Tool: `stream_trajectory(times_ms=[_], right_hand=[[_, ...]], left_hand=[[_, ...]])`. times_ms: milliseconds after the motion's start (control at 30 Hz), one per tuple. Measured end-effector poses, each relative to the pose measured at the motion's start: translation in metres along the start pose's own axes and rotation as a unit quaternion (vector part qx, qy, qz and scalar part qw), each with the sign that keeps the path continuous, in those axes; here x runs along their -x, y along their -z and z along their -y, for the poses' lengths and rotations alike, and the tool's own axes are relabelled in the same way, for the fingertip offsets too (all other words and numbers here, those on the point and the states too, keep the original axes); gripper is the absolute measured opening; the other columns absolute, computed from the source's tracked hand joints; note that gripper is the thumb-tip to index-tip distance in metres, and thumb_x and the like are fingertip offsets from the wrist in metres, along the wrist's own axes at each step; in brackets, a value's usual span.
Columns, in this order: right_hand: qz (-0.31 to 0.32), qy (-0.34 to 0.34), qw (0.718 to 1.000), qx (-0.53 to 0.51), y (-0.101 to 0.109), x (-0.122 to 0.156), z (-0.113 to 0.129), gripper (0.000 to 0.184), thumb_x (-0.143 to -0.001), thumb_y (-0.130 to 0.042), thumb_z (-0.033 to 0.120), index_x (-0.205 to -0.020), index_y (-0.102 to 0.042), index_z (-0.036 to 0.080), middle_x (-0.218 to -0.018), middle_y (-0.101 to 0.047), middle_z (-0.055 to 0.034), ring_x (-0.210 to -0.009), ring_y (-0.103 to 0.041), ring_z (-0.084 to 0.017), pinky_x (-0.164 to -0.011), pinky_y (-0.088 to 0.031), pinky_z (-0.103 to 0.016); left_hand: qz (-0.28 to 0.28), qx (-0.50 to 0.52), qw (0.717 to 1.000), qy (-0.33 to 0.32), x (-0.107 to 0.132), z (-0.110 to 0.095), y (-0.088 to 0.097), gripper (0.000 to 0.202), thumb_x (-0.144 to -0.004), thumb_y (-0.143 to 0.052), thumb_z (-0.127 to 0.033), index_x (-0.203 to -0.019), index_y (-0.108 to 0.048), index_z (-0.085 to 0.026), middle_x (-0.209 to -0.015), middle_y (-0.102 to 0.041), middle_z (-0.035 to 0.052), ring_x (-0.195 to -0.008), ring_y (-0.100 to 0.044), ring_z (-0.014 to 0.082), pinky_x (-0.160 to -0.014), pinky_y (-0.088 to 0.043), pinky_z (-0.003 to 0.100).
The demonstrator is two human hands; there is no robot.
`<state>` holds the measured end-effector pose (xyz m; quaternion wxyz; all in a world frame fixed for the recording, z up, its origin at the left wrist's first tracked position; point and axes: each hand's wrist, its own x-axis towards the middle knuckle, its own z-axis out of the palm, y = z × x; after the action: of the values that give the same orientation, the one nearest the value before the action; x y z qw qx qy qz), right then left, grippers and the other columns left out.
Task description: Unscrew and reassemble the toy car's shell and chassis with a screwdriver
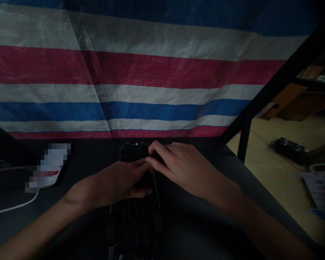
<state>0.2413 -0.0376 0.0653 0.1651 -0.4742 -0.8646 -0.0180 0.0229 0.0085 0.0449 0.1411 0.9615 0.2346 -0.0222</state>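
A long black model car chassis (132,231) lies on the dark table, with a wheel on each side at its near end and thin blue lines along its edges. My left hand (119,182) reaches across its middle from the left, fingers stretched over the body and thumb apart on the nearer side. At the far right corner, my right hand (178,162) has bent fingers and thumb closed round a dark part of the car. The fingertips of both hands nearly meet there. What lies under them is hidden and very dark.
On the left of the table (92,231) lies a phone (52,175) with a blurred screen and a white cable (14,209). A striped woven sheet (151,72) hangs behind the table. Right of a black frame post (244,141), the floor (270,162) holds a dark device (290,150).
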Motion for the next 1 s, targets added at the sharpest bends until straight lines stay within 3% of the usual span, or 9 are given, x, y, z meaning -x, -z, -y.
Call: stream_trajectory(times_ms=[100, 233, 367, 533, 700, 833, 1000], right_hand=[[0.009, 0.031, 0.999, -0.004, 0.002, 0.003, -0.002, 0.013, -0.105, -0.048, 0.027, -0.109, -0.058, 0.019, -0.089, -0.068, -0.004, -0.081, -0.066, -0.021, -0.074, -0.049, -0.035], [0.01, 0.07, 0.993, -0.09, 0.011, 0.007, -0.006, 0.017, -0.102, -0.052, 0.021, -0.119, -0.056, 0.021, -0.11, -0.068, -0.005, -0.102, -0.065, -0.019, -0.092, -0.051, -0.037], [0.012, 0.084, 0.992, -0.09, 0.015, 0.007, -0.01, 0.027, -0.101, -0.053, 0.019, -0.127, -0.055, 0.023, -0.123, -0.064, -0.0062, -0.114, -0.062, -0.021, -0.099, -0.051, -0.039], [0.027, 0.111, 0.988, -0.102, 0.017, 0.006, -0.01, 0.025, -0.096, -0.052, 0.009, -0.116, -0.061, 0.021, -0.113, -0.065, -0.0051, -0.106, -0.063, -0.019, -0.093, -0.052, -0.036], [0.025, 0.139, 0.986, -0.091, 0.016, 0.005, -0.002, 0.022, -0.094, -0.052, 0.006, -0.109, -0.061, 0.019, -0.112, -0.064, -0.0055, -0.112, -0.059, -0.019, -0.104, -0.048, -0.038], [0.015, 0.114, 0.989, -0.095, 0.01, 0.002, 0.007, 0.02, -0.099, -0.049, 0.011, -0.113, -0.061, 0.019, -0.113, -0.066, -0.0056, -0.113, -0.061, -0.019, -0.11, -0.045, -0.037], [-0.004, 0.062, 0.998, -0.019, 0.002, -0.003, 0.013, 0.029, -0.108, -0.037, 0.021, -0.126, -0.059, 0.013, -0.126, -0.066, -0.0122, -0.116, -0.063, -0.024, -0.102, -0.052, -0.042]], left_hand=[[-0.002, 0.01, 1.0, -0.011, 0.0, 0.002, -0.002, 0.054, -0.103, -0.051, -0.051, -0.15, -0.043, -0.026, -0.156, -0.051, 0.0113, -0.127, -0.065, 0.0284, -0.1, -0.051, 0.038], [-0.012, -0.002, 1.0, -0.01, 0.001, 0.004, -0.006, 0.058, -0.103, -0.051, -0.052, -0.152, -0.04, -0.025, -0.16, -0.045, 0.0133, -0.133, -0.059, 0.0304, -0.104, -0.048, 0.041], [-0.008, -0.014, 1.0, -0.009, 0.002, 0.005, -0.008, 0.056, -0.103, -0.049, -0.054, -0.15, -0.043, -0.025, -0.158, -0.047, 0.0128, -0.127, -0.064, 0.031, -0.099, -0.051, 0.04], [-0.026, -0.015, 1.0, -0.006, 0.003, 0.003, -0.006, 0.056, -0.103, -0.048, -0.055, -0.149, -0.046, -0.023, -0.151, -0.056, 0.0151, -0.124, -0.066, 0.0322, -0.1, -0.05, 0.042], [-0.041, 0.008, 0.999, -0.023, 0.003, 0.004, -0.006, 0.049, -0.103, -0.049, -0.053, -0.139, -0.054, -0.02, -0.138, -0.065, 0.0126, -0.112, -0.072, 0.0289, -0.095, -0.053, 0.039], [-0.045, -0.025, 0.999, -0.018, 0.004, 0.004, -0.01, 0.043, -0.103, -0.05, -0.052, -0.124, -0.063, -0.017, -0.117, -0.074, 0.0107, -0.095, -0.075, 0.0285, -0.086, -0.054, 0.04], [-0.036, -0.027, 0.999, -0.003, 0.002, -0.001, -0.006, 0.04, -0.102, -0.052, -0.05, -0.122, -0.064, -0.018, -0.126, -0.071, 0.0124, -0.104, -0.073, 0.0309, -0.087, -0.054, 0.04]])
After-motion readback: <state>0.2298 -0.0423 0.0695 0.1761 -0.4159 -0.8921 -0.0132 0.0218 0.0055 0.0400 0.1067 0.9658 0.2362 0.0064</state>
